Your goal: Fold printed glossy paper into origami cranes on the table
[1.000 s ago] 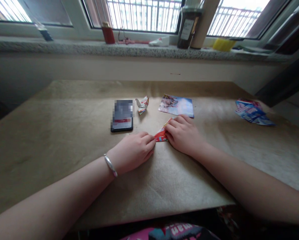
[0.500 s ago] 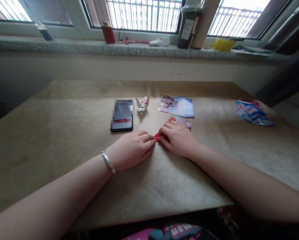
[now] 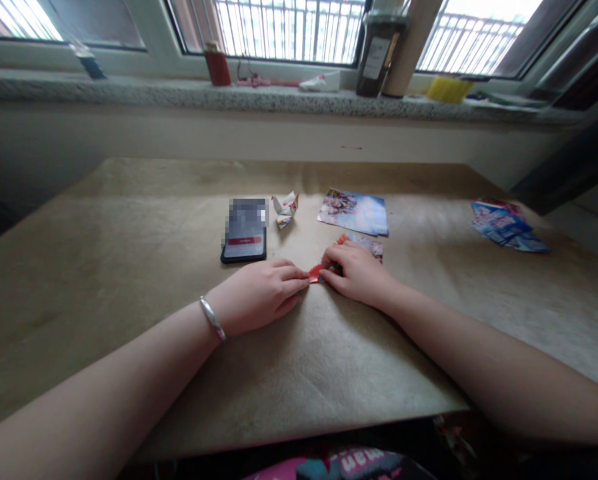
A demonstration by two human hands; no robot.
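A small piece of red paper (image 3: 315, 273) lies on the table between my hands, mostly covered by fingers. My left hand (image 3: 261, 293), palm down with its fingers held together, presses the paper's left end with the fingertips. On the other end, the thumb and bent fingers of my right hand (image 3: 356, 272) pinch the paper. Just beyond my right hand an orange patterned edge (image 3: 344, 238) and a printed sheet (image 3: 375, 248) show, partly hidden by it. A folded paper figure (image 3: 286, 210) with a colourful print stands farther back.
A phone (image 3: 245, 230) lies beyond my left hand. Printed paper sheets (image 3: 359, 212) lie past my right hand, and blue and red packets (image 3: 509, 227) farther right. Behind the table (image 3: 299, 393), a stone windowsill (image 3: 179, 93) holds a red container (image 3: 217, 65) and a dark jar (image 3: 377, 57).
My right hand has shifted slightly right, its fingertips now farther from my left hand's. More of the red paper shows between them. My left hand has moved slightly left.
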